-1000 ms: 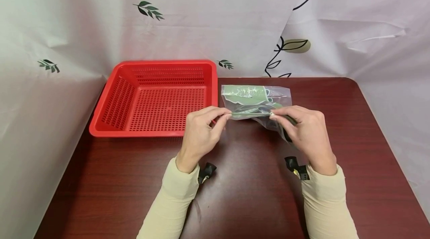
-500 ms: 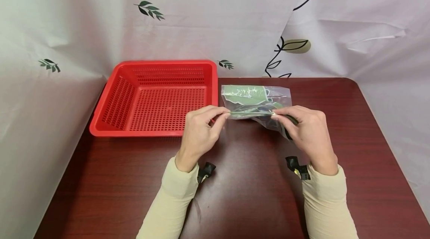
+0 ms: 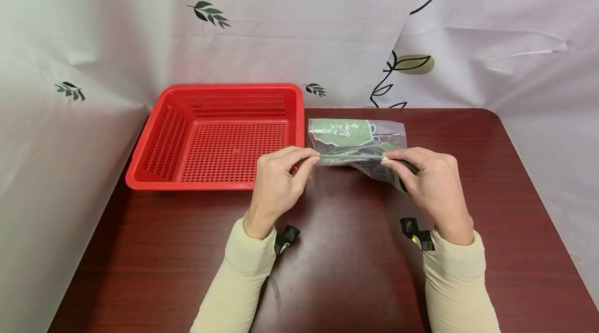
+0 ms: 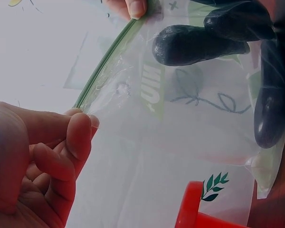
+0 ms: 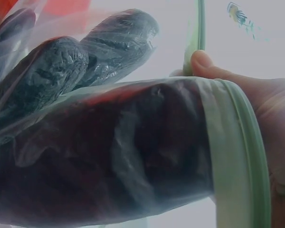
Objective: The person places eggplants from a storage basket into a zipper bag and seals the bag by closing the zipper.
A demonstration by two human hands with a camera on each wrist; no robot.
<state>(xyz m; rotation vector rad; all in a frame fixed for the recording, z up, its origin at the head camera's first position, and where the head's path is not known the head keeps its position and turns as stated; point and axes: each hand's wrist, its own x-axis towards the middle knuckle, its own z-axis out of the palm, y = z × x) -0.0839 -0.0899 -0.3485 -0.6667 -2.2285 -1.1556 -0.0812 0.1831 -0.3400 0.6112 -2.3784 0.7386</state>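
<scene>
A clear zip bag (image 3: 343, 132) with green print lies between my hands, its green zip strip (image 3: 348, 156) stretched taut toward me. My left hand (image 3: 280, 179) pinches the strip's left end between thumb and forefinger. At the right, my right hand (image 3: 434, 182) pinches the strip with thumb and index finger. Several dark, long, eggplant-like vegetables (image 4: 197, 46) show through the plastic in the left wrist view. One large dark vegetable (image 5: 109, 156) fills the bag close beside my right hand in the right wrist view, with a loose stretch of green zip strip (image 5: 249, 156) curving past its end.
A red perforated basket (image 3: 215, 186) stands to the left of the bag, its near right corner just behind my left hand. Everything rests on a dark red wooden table (image 3: 337, 270). A white curtain with leaf prints (image 3: 281, 26) hangs along the back and sides.
My right hand has slid slightly right along the zip strip, and the bag's lower right corner has drawn up a little. My left hand has barely shifted left, still pinching its end.
</scene>
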